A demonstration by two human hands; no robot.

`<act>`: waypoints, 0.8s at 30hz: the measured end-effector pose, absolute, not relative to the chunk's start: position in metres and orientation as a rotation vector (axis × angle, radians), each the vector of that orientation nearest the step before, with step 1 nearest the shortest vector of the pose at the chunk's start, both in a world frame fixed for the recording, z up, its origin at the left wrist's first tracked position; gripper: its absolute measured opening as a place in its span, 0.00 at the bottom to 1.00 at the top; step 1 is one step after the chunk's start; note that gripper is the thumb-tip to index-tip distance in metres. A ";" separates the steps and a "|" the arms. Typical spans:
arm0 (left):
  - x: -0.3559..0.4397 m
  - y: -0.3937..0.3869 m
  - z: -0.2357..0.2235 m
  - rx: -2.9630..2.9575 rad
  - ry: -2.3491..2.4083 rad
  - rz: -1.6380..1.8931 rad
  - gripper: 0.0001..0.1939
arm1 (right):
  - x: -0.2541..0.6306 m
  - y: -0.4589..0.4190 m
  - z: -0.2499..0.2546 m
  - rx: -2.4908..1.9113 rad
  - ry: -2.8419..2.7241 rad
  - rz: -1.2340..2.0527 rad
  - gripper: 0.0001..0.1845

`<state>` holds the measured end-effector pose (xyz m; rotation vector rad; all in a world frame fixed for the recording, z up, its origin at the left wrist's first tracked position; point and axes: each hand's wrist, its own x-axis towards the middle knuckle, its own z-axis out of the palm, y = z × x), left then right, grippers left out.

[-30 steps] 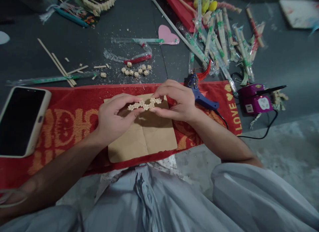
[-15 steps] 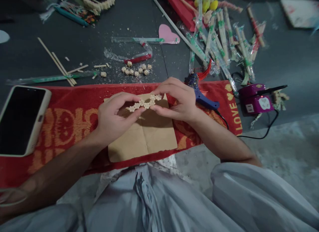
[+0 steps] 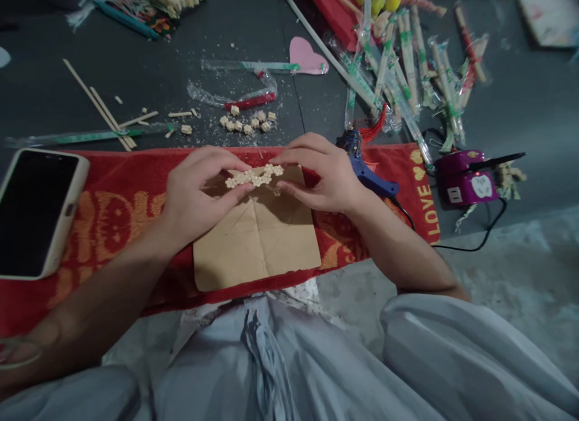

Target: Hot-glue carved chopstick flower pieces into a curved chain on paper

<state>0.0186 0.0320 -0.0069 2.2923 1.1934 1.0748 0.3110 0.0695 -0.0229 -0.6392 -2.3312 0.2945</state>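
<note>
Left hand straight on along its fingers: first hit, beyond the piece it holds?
Likely the bare right hand, near the cream, knobbly, flower-patterned strip's right end; depth is unclear.

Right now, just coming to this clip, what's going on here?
A person is handling a small strip of pale, flower-shaped pieces above a tan sheet on a red towel. The left hand pinches one end; the fingers of the right hand are at the other. Similar loose pieces lie on the dark table beyond, and a blue glue gun lies beside the right hand.
</note>
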 end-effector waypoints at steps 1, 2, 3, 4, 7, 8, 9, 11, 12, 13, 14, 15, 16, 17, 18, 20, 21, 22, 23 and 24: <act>0.016 0.034 -0.007 2.313 1.185 1.051 0.09 | 0.311 0.070 -0.023 -0.648 -2.346 0.303 0.21; 0.014 0.036 -0.007 2.333 1.182 1.020 0.09 | 0.311 0.070 -0.023 -0.662 -2.359 0.313 0.19; 0.012 0.037 -0.007 2.354 1.177 0.990 0.09 | 0.310 0.069 -0.023 -0.675 -2.366 0.320 0.18; 0.010 0.039 -0.008 2.372 1.173 0.956 0.09 | 0.309 0.069 -0.024 -0.684 -2.368 0.325 0.17; 0.005 0.045 -0.010 2.406 1.175 0.873 0.11 | 0.304 0.068 -0.027 -0.688 -2.362 0.328 0.15; 0.004 0.048 -0.012 2.414 1.166 0.860 0.12 | 0.303 0.068 -0.028 -0.682 -2.360 0.323 0.15; 0.003 0.050 -0.013 2.423 1.152 0.853 0.12 | 0.302 0.069 -0.030 -0.674 -2.359 0.316 0.14; 0.001 0.053 -0.015 2.433 1.121 0.849 0.11 | 0.301 0.069 -0.033 -0.662 -2.367 0.302 0.14; 0.000 0.054 -0.016 2.431 1.115 0.842 0.11 | 0.300 0.070 -0.034 -0.654 -2.372 0.294 0.15; 0.000 0.055 -0.017 2.431 1.114 0.832 0.11 | 0.300 0.070 -0.035 -0.647 -2.378 0.288 0.15; 0.000 0.055 -0.017 2.433 1.115 0.820 0.11 | 0.300 0.070 -0.036 -0.643 -2.385 0.286 0.15; -0.001 0.055 -0.017 2.436 1.119 0.810 0.12 | 0.300 0.071 -0.037 -0.640 -2.393 0.286 0.15; -0.001 0.055 -0.017 2.439 1.124 0.803 0.11 | 0.300 0.071 -0.037 -0.637 -2.397 0.287 0.15; -0.001 0.055 -0.017 2.439 1.130 0.793 0.11 | 0.300 0.071 -0.037 -0.639 -2.401 0.289 0.15; -0.002 0.055 -0.017 2.439 1.133 0.788 0.10 | 0.300 0.071 -0.038 -0.645 -2.407 0.293 0.15; -0.002 0.055 -0.017 2.434 1.134 0.777 0.09 | 0.299 0.071 -0.038 -0.655 -2.419 0.301 0.16; -0.003 0.055 -0.018 2.434 1.133 0.766 0.08 | 0.299 0.071 -0.039 -0.658 -2.424 0.305 0.16; -0.003 0.055 -0.018 2.436 1.130 0.753 0.08 | 0.299 0.071 -0.039 -0.660 -2.427 0.311 0.16; -0.004 0.055 -0.018 2.441 1.126 0.745 0.08 | 0.299 0.071 -0.039 -0.658 -2.427 0.316 0.16; -0.004 0.055 -0.018 2.444 1.128 0.734 0.08 | 0.298 0.071 -0.039 -0.655 -2.424 0.322 0.17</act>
